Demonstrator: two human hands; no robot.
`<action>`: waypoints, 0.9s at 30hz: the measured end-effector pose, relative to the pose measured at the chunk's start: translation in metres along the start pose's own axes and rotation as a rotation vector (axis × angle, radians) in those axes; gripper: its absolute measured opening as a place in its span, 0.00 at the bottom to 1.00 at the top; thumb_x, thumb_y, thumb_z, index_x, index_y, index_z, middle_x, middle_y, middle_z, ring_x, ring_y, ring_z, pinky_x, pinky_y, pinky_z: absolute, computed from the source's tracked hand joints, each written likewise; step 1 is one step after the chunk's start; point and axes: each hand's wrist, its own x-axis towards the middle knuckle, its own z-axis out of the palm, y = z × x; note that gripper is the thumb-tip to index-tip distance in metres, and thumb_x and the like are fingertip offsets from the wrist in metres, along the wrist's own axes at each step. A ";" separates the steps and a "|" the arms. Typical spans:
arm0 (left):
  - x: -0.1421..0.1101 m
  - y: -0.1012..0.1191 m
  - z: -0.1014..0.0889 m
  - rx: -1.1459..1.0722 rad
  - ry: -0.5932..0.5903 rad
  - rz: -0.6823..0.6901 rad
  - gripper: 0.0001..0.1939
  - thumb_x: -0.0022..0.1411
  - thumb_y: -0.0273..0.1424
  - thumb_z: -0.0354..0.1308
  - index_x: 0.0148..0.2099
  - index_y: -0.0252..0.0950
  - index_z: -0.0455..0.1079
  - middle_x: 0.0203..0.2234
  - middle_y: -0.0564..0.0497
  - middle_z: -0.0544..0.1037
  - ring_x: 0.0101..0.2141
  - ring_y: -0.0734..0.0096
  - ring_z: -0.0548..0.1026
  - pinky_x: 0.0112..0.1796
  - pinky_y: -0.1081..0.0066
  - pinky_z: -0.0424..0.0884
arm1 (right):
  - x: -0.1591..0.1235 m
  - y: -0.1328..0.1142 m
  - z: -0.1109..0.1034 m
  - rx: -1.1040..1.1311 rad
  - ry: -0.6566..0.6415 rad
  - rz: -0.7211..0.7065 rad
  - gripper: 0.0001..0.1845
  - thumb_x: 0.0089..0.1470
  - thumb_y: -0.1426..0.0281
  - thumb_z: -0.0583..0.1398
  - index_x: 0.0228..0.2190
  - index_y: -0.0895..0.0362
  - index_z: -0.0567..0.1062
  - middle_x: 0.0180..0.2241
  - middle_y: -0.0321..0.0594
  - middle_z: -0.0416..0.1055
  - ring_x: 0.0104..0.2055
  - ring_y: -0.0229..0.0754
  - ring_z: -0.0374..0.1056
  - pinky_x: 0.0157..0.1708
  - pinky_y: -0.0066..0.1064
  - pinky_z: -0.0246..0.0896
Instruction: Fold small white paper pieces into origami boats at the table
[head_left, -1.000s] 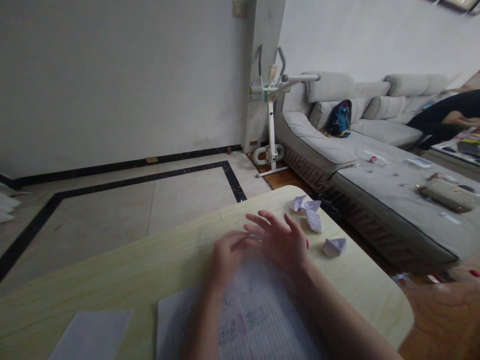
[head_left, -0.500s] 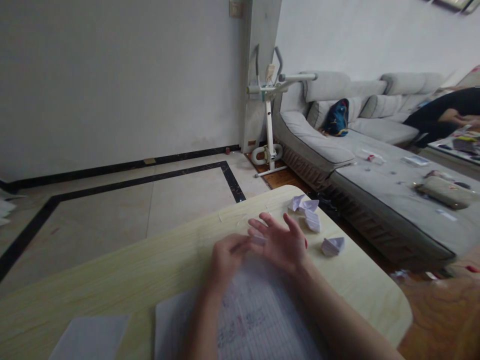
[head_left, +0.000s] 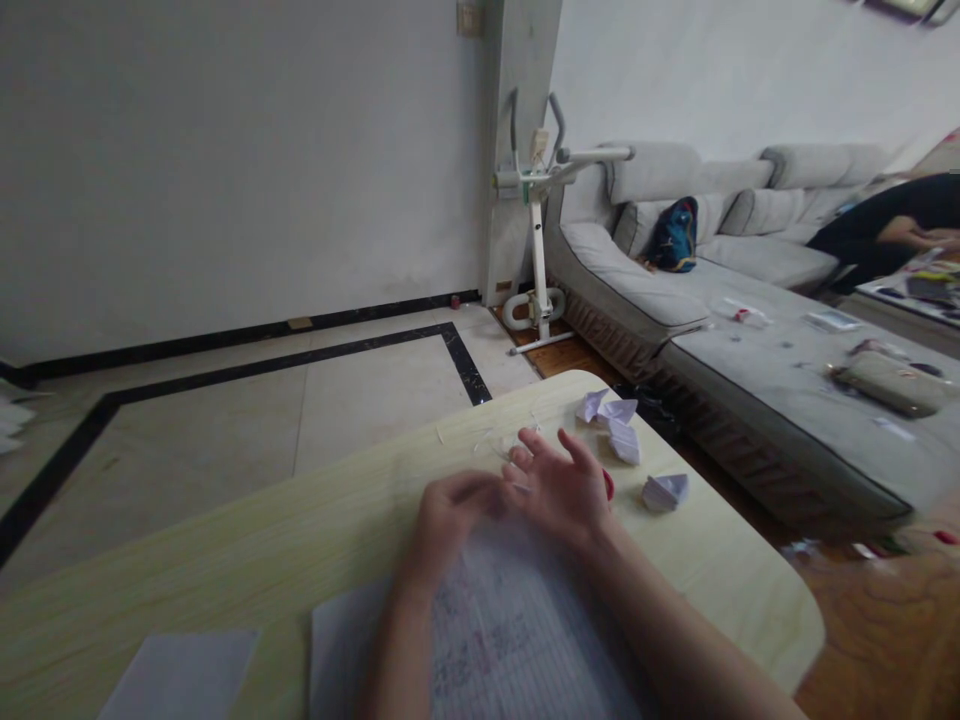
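Left hand: fingers are curled in toward the right hand; the outline is blurred, and whether anything is gripped cannot be told.
Right hand: held open, palm exposed, thumb raised apart, fingers pointed toward the left hand.
Pale sliver: seen between the 2 hands, beside the right fingers; mostly hidden, so its shape cannot be read.
Lined paper: laid on the table below the hands and forearms; dense marks are borne on it, illegible.
Folded papers: 3 are clustered near the far right corner.
Single folded paper: placed nearer, to the right of the right hand, apart from the cluster.
Red object: partly hidden behind the right hand.
Plain sheet: laid at near left, apart from the lined paper.
Background: a grey sofa, a blue backpack and an exercise machine are seen; at far right, 1 seated person is partly shown.
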 end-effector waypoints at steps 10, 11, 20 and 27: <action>0.001 0.001 -0.002 0.025 0.033 0.011 0.09 0.53 0.33 0.62 0.32 0.33 0.78 0.25 0.50 0.78 0.29 0.68 0.73 0.35 0.72 0.67 | 0.001 0.000 -0.002 -0.039 0.031 0.010 0.16 0.53 0.59 0.56 0.40 0.55 0.70 0.34 0.36 0.75 0.38 0.42 0.72 0.43 0.39 0.64; 0.002 0.000 -0.002 0.026 0.034 0.011 0.09 0.53 0.33 0.62 0.32 0.33 0.78 0.25 0.50 0.78 0.30 0.68 0.73 0.35 0.72 0.67 | 0.001 0.000 -0.001 -0.041 0.040 0.012 0.16 0.53 0.58 0.56 0.39 0.55 0.71 0.34 0.36 0.75 0.38 0.42 0.72 0.43 0.39 0.64; 0.000 0.002 -0.003 0.046 0.044 0.017 0.08 0.54 0.34 0.61 0.32 0.33 0.78 0.25 0.51 0.77 0.30 0.69 0.73 0.35 0.73 0.66 | 0.002 -0.002 0.000 -0.050 0.063 0.022 0.14 0.53 0.60 0.57 0.38 0.56 0.72 0.34 0.37 0.76 0.41 0.44 0.72 0.46 0.40 0.63; 0.002 -0.001 -0.004 0.042 0.051 0.042 0.09 0.55 0.34 0.61 0.33 0.33 0.77 0.25 0.51 0.77 0.30 0.69 0.73 0.35 0.73 0.66 | 0.002 -0.003 -0.002 -0.042 0.057 0.039 0.13 0.53 0.62 0.56 0.37 0.56 0.73 0.35 0.38 0.76 0.42 0.45 0.72 0.47 0.40 0.62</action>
